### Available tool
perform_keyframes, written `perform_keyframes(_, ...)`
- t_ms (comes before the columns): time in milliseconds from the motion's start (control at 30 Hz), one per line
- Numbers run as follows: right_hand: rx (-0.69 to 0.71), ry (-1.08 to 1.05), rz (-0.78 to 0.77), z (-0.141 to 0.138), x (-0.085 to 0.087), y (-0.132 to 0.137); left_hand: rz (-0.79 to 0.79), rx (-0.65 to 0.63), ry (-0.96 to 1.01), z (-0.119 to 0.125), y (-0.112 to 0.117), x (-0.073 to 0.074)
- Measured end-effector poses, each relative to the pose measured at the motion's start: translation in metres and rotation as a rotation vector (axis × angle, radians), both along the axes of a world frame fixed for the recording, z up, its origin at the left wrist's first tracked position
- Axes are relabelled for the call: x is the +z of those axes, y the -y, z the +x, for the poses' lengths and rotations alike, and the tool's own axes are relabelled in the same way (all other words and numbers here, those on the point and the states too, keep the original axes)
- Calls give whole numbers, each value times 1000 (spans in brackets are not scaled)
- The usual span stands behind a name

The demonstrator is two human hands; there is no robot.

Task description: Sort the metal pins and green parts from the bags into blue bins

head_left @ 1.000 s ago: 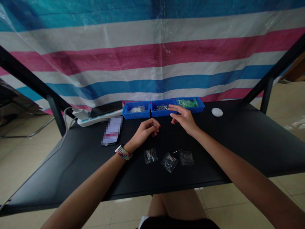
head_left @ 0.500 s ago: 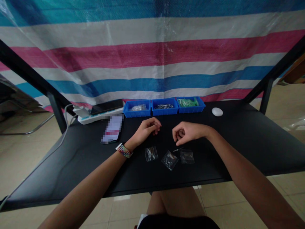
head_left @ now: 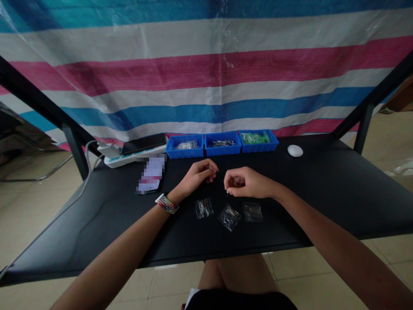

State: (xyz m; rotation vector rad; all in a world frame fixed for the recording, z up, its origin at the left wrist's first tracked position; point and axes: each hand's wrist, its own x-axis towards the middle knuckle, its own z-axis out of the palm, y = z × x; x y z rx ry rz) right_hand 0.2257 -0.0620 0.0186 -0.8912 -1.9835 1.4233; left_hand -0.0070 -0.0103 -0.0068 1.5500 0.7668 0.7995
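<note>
Fingers point(head_left: 229, 184) of right hand point(head_left: 247, 183) pinch a small pin point(head_left: 227, 193); left hand point(head_left: 196, 174) curled, contents unclear.

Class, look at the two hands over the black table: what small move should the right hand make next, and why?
Probably shift the right hand, which seems to pinch a small metal pin, a little left to meet the curled left hand close beside it.

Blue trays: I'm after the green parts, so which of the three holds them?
The right-end tray, nearest the white disc. The middle tray holds grey metal pins and the left tray pale, clear bits.
</note>
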Motion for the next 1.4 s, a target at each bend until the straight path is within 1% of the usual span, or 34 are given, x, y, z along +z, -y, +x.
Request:
perform_keyframes(67,-69,-119,-61,-2,-2,-2,-1,-12,-3,0,0,0)
perform_keyframes(133,-142,-188,-91,-3,-7,-5,-5,-28,1,-1,-1,0)
perform_keyframes(267,-294,-232,-79,-8,-19,-12,-7,-59,-11,-1,-2,-2)
perform_keyframes(367,-352,-245,-71,-11,-25,-15,-11,-53,-30,-1,-1,-1)
perform_keyframes(600,-419,-264,-11,-13,-27,-16,-5,-46,-55,0,2,7)
perform_keyframes(800,-448,-276,28,-10,-29,-17,-10,-27,-28,0,1,5)
perform_keyframes(967,-486,-337,-42,-8,-29,-20,13,10,-6,0,0,2)
perform_keyframes(1100,-521,-285,-133,-9,-29,-21,-2,51,12,2,1,3)
perform_keyframes(1200,-492,-270,-194,-11,-29,-21,-5,70,26,2,2,2)
perform_keyframes(1300,-468,-268,-205,-12,-29,-20,0,73,28,2,1,2)
perform_keyframes(1400,-473,-264,-207,-12,-28,-20,1,72,16,2,0,2)
